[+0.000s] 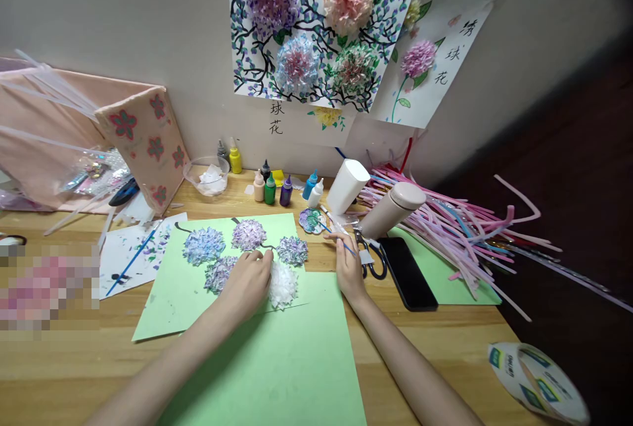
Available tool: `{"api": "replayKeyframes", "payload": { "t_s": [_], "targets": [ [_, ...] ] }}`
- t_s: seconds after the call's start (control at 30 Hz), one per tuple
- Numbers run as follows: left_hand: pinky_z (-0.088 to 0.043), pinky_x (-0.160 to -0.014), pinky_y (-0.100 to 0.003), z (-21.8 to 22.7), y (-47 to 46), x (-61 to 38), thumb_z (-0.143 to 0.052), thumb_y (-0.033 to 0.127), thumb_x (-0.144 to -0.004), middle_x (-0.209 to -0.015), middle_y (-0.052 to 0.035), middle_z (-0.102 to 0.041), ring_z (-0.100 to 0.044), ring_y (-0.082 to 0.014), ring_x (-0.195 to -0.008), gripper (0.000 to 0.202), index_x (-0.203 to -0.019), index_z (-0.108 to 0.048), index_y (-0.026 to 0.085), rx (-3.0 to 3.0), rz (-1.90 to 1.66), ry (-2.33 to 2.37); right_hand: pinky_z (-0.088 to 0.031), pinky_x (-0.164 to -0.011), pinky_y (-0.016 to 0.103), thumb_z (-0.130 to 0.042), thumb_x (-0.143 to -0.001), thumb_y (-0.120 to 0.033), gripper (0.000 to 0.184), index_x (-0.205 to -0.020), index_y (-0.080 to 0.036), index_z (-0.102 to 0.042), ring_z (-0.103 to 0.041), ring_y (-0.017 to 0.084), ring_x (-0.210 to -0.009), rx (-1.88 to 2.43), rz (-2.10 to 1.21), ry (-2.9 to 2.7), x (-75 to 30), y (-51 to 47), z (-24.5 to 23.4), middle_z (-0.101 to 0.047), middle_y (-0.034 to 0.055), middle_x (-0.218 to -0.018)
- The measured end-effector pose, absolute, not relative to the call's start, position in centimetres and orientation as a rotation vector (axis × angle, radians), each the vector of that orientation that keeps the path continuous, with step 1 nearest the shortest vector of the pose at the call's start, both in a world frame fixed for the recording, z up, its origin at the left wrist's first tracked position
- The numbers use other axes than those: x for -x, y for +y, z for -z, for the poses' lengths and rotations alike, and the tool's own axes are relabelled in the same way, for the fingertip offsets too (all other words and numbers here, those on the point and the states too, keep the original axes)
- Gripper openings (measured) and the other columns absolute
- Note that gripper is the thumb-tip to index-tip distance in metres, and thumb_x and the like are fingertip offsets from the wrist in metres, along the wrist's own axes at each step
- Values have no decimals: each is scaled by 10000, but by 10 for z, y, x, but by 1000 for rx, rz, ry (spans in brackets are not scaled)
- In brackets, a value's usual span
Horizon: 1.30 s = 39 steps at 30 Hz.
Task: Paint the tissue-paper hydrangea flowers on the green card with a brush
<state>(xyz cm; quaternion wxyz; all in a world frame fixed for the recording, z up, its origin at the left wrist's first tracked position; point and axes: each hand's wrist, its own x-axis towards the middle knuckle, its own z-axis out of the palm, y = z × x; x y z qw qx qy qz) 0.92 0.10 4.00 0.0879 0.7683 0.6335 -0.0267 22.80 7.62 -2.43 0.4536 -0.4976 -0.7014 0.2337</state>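
Observation:
My left hand rests with curled fingers on a light green paper sheet, pressing beside a white tissue flower. Blue, lilac and purple tissue flowers lie on the same sheet, joined by painted dark stems. My right hand pinches a thin blue paintbrush, whose tip reaches toward a small flower-shaped paint palette. A second green sheet lies nearer to me, under both forearms.
Small paint bottles stand at the back by a clear bowl. A white cup, beige flask, scissors and black phone lie right, beside piled straws. A tape roll sits near right.

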Motion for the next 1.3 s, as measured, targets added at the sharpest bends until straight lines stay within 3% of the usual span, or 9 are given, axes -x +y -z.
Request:
{"api": "replayKeyframes", "payload": {
  "t_s": [0.63,1.3],
  "targets": [
    [-390,-723,-357,-48,2,-8,-320,74,-895,-817,-125,-641,-561,-274,-843,247,-1001,-540,112,-2255,106,1865,-400,-852,379,-303,-977,-288,349,-991,-240,-648,-545,215,-940,1154,-419,-1863,-229,85,21,-676,38,-941],
    [-386,-734,-357,-46,2,-7,-305,59,-895,-818,-121,-631,-563,-274,-847,259,-995,-538,107,-2273,134,1855,-394,-868,375,-299,-973,-241,319,-941,-216,-615,-560,210,-946,1159,-405,-1851,-228,87,22,-656,53,-935]
  ]
}}
